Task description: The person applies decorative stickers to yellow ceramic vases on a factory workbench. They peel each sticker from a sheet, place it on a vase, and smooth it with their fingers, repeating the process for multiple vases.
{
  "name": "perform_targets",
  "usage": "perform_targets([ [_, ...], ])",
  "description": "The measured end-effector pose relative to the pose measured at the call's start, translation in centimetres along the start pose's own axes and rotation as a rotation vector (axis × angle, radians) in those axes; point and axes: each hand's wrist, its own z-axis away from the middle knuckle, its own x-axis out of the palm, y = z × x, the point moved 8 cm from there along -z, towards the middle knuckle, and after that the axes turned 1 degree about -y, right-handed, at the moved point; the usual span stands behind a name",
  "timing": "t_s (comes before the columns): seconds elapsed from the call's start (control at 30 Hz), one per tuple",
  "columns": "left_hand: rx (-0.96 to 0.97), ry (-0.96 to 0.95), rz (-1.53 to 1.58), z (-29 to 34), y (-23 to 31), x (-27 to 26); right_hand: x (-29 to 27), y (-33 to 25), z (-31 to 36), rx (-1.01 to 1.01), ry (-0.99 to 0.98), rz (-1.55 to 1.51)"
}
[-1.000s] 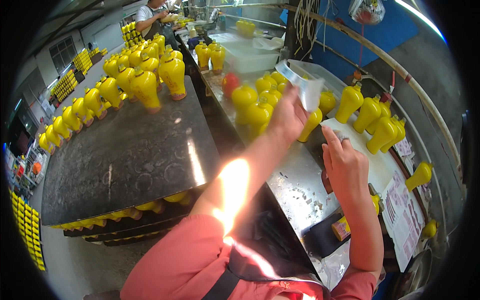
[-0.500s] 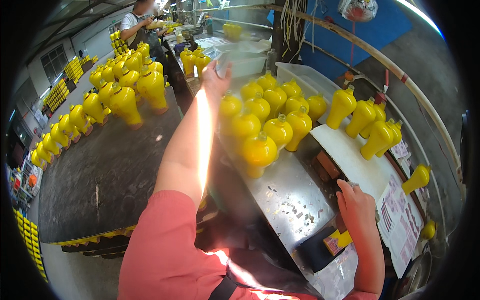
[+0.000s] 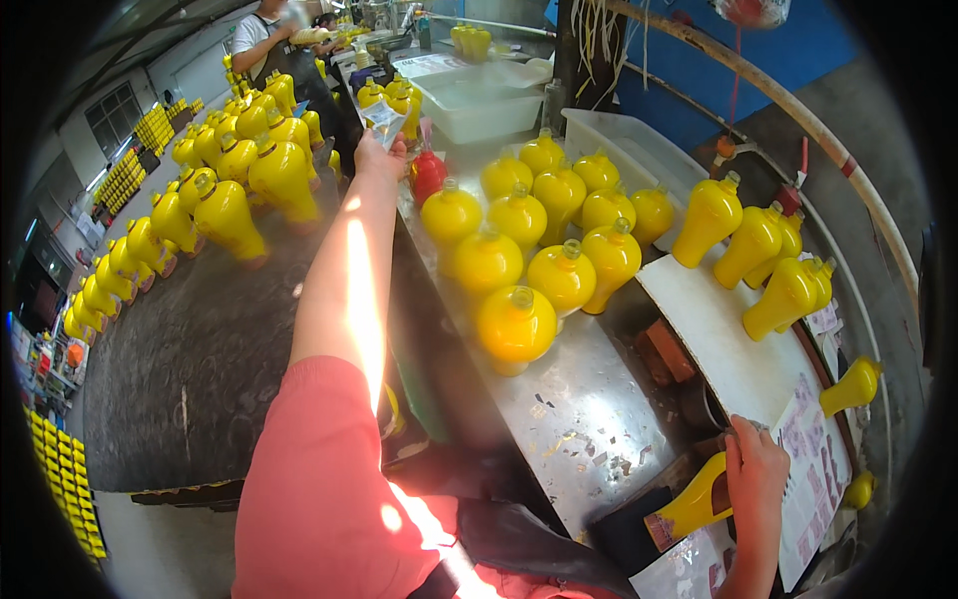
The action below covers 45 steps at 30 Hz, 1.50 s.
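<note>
My left hand (image 3: 380,157) is stretched far ahead, its fingers closed on a thin, pale printed sheet (image 3: 385,121). Just beyond the sheet stand a few yellow bottles (image 3: 406,101); a red bottle (image 3: 429,176) is beside that hand. On the near right, my right hand (image 3: 758,467) is curled round something small and greyish that I cannot make out. Right beside it, a yellow bottle (image 3: 693,504) lies on its side on a dark pad (image 3: 629,517), partly covered by the hand.
Several yellow bottles (image 3: 517,324) stand on the metal bench (image 3: 584,409), others on a white board (image 3: 689,314). White plastic tubs (image 3: 484,115) sit behind. At left, a dark table (image 3: 190,379) carries many more bottles. A co-worker (image 3: 289,60) stands at the far end.
My left hand has swung left with the sheet, away from the tubs, uncovering the red bottle. My right hand has come nearer, beside the lying bottle. The whole view has shifted a little.
</note>
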Motion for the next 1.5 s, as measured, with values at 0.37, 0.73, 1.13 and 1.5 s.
perform_targets([
  [0.37,0.017,0.352,0.088,-4.8,-4.8,-9.8,1.1,2.7,1.2,0.155,-0.058,-0.027],
  [0.73,0.072,0.508,0.174,-4.3,-5.9,-10.4,1.9,2.4,0.3,0.178,-0.102,0.018],
  [1.13,0.095,0.569,0.160,-9.0,-7.3,-12.9,2.6,3.3,0.5,0.204,-0.099,-0.006],
  [1.5,-0.181,0.332,-0.253,-21.3,-7.4,-15.1,2.3,4.3,2.4,0.336,-0.149,0.055],
])
